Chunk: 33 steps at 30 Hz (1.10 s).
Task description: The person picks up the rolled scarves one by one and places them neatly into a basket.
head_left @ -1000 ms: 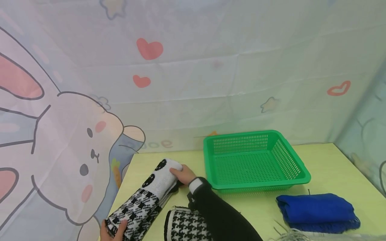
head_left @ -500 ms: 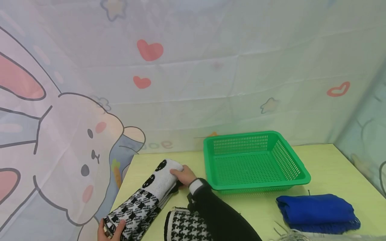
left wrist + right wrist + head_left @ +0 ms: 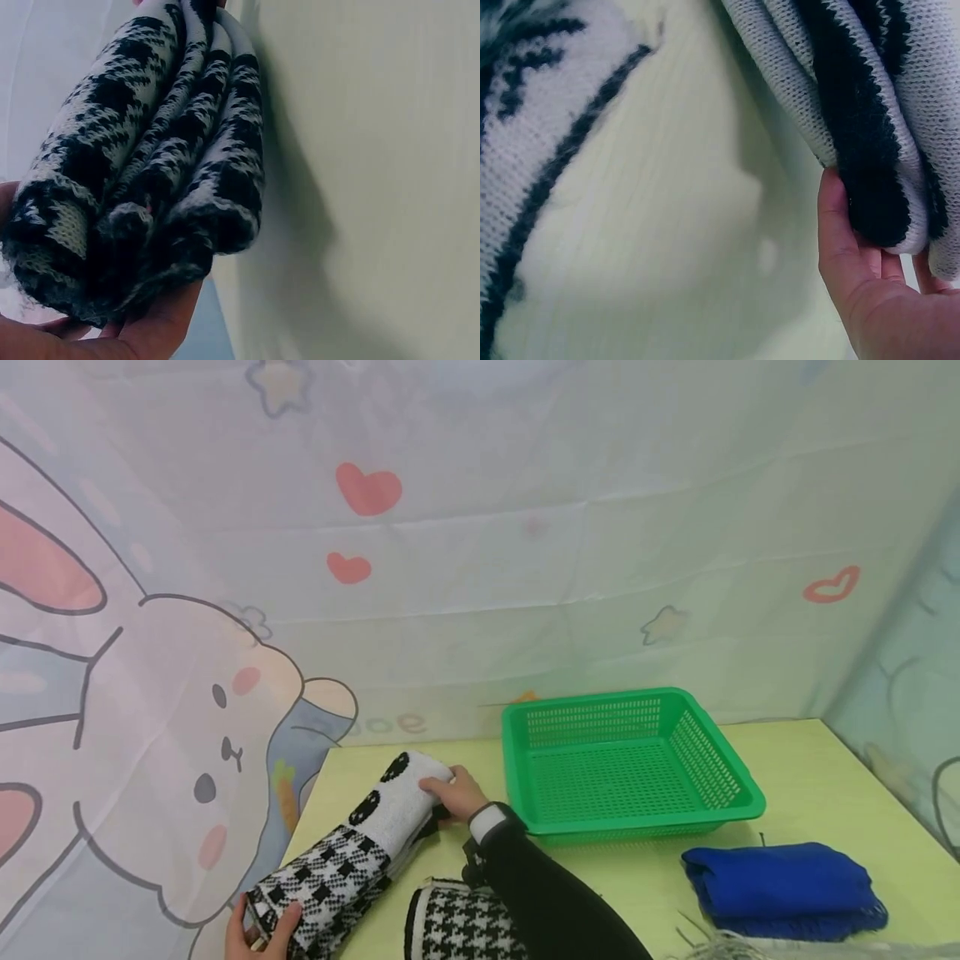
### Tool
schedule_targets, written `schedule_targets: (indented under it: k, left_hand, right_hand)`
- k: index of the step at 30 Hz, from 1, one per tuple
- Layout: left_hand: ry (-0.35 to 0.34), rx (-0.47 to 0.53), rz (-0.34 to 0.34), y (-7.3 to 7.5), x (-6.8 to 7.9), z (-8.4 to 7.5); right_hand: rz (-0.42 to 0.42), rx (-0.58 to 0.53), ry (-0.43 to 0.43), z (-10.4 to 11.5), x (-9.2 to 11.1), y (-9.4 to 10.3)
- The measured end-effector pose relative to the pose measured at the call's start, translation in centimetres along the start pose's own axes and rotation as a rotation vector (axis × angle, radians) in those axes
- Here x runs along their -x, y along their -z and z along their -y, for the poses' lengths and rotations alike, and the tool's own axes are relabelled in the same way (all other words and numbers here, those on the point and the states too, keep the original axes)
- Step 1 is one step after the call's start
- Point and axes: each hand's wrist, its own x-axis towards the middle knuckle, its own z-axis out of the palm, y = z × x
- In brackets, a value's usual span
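A folded black-and-white knit scarf (image 3: 356, 856), with a checked part and a white panda-face end, lies slantwise at the left of the table in the head view. My left hand (image 3: 262, 935) grips its near checked end. Several folded layers of the scarf (image 3: 157, 150) bulge in the left wrist view, the fingers (image 3: 161, 322) curled about the bottom. At the far white end my right hand (image 3: 459, 793) pinches the scarf, thumb on top. In the right wrist view that hand (image 3: 885, 307) holds the layered end from below.
A second black-and-white houndstooth knit piece (image 3: 465, 922) lies partly under my right sleeve (image 3: 558, 893). The green plastic basket (image 3: 637, 827) stands at the back of the table (image 3: 795, 768). A folded blue fringed cloth (image 3: 783, 889) and pale grey fringe (image 3: 727, 947) lie at the right.
My left hand has shifted slightly left, taking the scarf's near end with it. My right hand keeps its hold on the white end.
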Motion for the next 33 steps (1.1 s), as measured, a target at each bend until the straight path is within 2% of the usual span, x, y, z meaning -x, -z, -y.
schedule_targets:
  k: [8, 15, 19, 26, 33]
  left_hand:
    - [-0.022, -0.024, -0.035, 0.1, 0.7, -2.5]
    - [-0.081, -0.033, -0.042, 0.0, 1.1, -4.3]
    - [-0.123, -0.022, -0.034, -0.1, 1.4, -4.9]
    - [-0.126, -0.012, 0.014, -0.1, 1.6, -6.0]
    - [-0.181, -0.024, 0.056, -0.8, 2.2, -7.1]
  right_hand:
    - [0.026, -0.128, 0.021, 2.3, 0.7, 0.6]
    - [0.009, -0.159, 0.052, 4.3, 1.2, 1.4]
    - [-0.001, -0.166, 0.068, 5.0, 1.3, 1.9]
    - [0.02, -0.184, 0.107, 5.8, 1.2, 3.1]
    - [0.031, -0.209, 0.12, 6.2, 1.3, 4.8]
